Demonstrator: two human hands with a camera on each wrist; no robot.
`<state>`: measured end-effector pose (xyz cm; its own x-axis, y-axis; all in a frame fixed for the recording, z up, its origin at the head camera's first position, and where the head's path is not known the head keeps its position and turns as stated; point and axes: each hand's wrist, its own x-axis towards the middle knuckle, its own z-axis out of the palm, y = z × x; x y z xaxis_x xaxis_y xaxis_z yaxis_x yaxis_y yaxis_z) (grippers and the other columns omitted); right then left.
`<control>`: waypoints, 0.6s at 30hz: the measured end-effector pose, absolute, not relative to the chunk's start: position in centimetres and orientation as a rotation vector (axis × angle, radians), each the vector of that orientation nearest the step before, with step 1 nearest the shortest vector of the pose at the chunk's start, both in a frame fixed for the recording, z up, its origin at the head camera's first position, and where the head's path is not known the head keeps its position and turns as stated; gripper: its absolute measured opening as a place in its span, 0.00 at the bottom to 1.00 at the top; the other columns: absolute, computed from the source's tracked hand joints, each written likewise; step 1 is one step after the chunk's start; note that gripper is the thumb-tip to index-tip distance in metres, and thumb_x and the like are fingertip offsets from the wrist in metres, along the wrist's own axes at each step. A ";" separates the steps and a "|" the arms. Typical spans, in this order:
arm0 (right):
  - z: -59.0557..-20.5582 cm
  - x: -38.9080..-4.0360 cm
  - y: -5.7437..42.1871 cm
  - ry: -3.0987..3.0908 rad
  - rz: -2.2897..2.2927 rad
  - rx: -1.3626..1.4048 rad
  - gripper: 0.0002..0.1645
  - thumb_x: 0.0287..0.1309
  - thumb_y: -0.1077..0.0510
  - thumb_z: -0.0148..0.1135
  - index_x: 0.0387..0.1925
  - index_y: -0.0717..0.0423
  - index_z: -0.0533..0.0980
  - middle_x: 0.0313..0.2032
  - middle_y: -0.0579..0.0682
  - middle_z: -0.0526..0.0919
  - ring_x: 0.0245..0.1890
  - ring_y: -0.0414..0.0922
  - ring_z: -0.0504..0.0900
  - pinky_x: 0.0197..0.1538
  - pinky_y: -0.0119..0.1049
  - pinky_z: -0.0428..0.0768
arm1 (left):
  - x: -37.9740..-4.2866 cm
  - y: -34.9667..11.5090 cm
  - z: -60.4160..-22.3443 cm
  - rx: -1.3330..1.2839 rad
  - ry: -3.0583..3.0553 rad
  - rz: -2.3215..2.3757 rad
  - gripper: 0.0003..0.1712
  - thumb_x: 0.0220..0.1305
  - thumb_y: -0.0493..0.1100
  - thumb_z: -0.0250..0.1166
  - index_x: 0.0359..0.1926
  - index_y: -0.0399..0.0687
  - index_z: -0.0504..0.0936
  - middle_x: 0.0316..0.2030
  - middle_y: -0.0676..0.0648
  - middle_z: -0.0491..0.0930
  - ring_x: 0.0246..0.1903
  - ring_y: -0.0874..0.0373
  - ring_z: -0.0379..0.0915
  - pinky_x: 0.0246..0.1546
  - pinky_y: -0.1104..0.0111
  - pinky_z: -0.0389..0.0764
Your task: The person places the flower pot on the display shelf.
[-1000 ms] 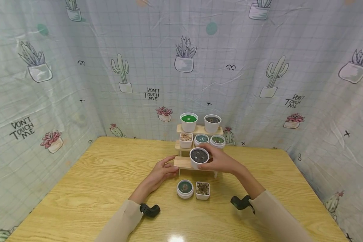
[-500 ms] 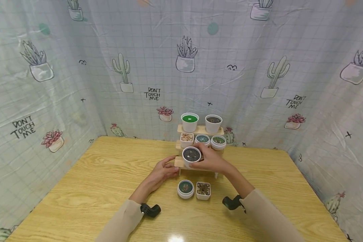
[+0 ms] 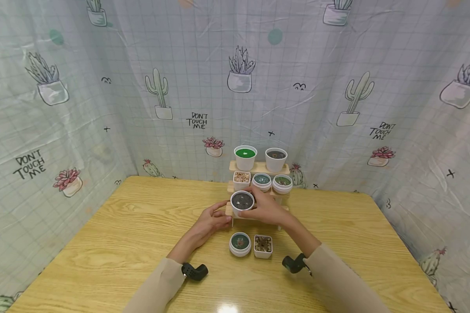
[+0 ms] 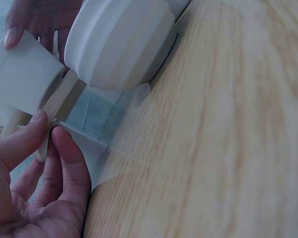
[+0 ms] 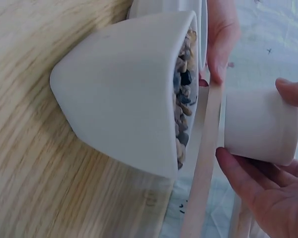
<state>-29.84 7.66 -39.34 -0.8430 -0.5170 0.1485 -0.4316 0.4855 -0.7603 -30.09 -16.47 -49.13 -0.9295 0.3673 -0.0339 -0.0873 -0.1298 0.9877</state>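
In the head view my right hand (image 3: 265, 208) grips a white round pot (image 3: 242, 201) with a dark grey filling, over the left part of the lowest shelf (image 3: 229, 210) of a three-tier wooden stand. The right wrist view has the pot's base (image 5: 238, 124) against or very close to the shelf board (image 5: 203, 163); I cannot tell which. My left hand (image 3: 208, 223) pinches the left end of that shelf, thumb above and fingers beneath, as the left wrist view shows. On the table in front stand a round white pot (image 3: 240, 244) and a square pot with pebbles (image 3: 263, 246).
The middle shelf bears a square pebble pot (image 3: 241, 179) and two low round pots (image 3: 262, 181). A green-filled pot (image 3: 245, 158) and a grey-filled pot (image 3: 276, 159) occupy the top. Behind the wooden table (image 3: 141, 226) hangs a printed curtain (image 3: 203, 52).
My right hand has carried the grey-filled pot leftward along the lowest shelf, from its middle to its left part. My left hand has kept its place at the shelf's end.
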 end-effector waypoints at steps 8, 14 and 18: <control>-39.6 -29.6 7.1 2.651 -1.313 -0.769 0.45 0.55 0.49 0.79 0.68 0.55 0.65 0.61 0.55 0.79 0.61 0.51 0.80 0.64 0.51 0.79 | -30.2 -16.4 -49.2 0.301 1.832 2.140 0.40 0.71 0.32 0.63 0.79 0.44 0.57 0.41 0.50 0.83 0.43 0.60 0.83 0.50 0.67 0.85; -39.7 -29.5 6.7 2.665 -1.334 -0.731 0.46 0.54 0.48 0.79 0.68 0.56 0.66 0.60 0.55 0.80 0.60 0.50 0.81 0.63 0.49 0.80 | -30.4 -16.4 -49.3 0.319 1.835 2.132 0.41 0.72 0.32 0.63 0.80 0.41 0.55 0.41 0.51 0.83 0.43 0.60 0.84 0.49 0.68 0.85; -39.7 -29.3 6.5 2.673 -1.342 -0.705 0.46 0.54 0.49 0.79 0.68 0.57 0.66 0.60 0.55 0.81 0.58 0.49 0.81 0.62 0.49 0.80 | -30.5 -16.4 -49.3 0.315 1.837 2.129 0.41 0.71 0.32 0.63 0.80 0.41 0.56 0.41 0.51 0.83 0.42 0.61 0.83 0.49 0.68 0.85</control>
<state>-29.35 6.53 -39.68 -0.8925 -0.4285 0.1410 -0.3691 0.5138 -0.7745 -30.46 -16.44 -49.29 -0.9274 0.3724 -0.0360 -0.0902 -0.1292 0.9875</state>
